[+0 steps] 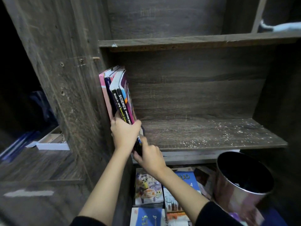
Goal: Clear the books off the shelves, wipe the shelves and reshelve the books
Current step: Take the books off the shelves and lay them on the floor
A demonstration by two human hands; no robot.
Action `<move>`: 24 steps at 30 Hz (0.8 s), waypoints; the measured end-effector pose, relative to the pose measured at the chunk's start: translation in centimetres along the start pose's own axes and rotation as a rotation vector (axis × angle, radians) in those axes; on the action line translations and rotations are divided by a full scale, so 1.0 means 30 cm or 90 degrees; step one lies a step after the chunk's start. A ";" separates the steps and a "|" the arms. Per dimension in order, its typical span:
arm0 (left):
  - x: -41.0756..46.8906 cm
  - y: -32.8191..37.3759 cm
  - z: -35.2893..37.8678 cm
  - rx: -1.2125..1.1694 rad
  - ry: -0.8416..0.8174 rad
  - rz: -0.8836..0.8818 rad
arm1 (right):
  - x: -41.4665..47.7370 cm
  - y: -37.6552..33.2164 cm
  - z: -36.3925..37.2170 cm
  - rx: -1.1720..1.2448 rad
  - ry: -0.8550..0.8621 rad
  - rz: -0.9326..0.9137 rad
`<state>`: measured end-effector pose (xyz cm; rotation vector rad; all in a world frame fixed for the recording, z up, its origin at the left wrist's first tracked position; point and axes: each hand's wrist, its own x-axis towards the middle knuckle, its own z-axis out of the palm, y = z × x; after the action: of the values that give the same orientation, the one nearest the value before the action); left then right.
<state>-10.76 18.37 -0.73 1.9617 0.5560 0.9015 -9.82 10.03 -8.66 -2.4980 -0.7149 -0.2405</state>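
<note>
The dark wooden bookcase (pixel 70 79) filled the view, and its middle shelf (pixel 211 136) lay bare across most of its width, pale specks showing toward its right end. On the floor below, loose books (pixel 149 188) lay flat beside a tilted metal bin (pixel 241 181), probably parked there while the shelf was cleaned. About 4 textbooks (pixel 121 97) stood upright at the shelf's far left, leaning on the side panel for support. The left grip (pixel 124 132) was wrapped around their lower spines, apparently bracing them against toppling. Just below, the right grip (pixel 150 158) pinched a dark book (pixel 139 144) at the shelf's front edge, index finger extended along it, seemingly guiding it in beside the others.
</note>
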 end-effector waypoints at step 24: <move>-0.128 -0.133 -0.118 -0.377 -0.029 -0.116 | 0.350 0.127 -0.229 0.686 0.001 0.160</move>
<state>-16.07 19.71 -4.37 1.3694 0.3770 0.7918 0.92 8.25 -1.33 -1.5169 -0.3552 0.2008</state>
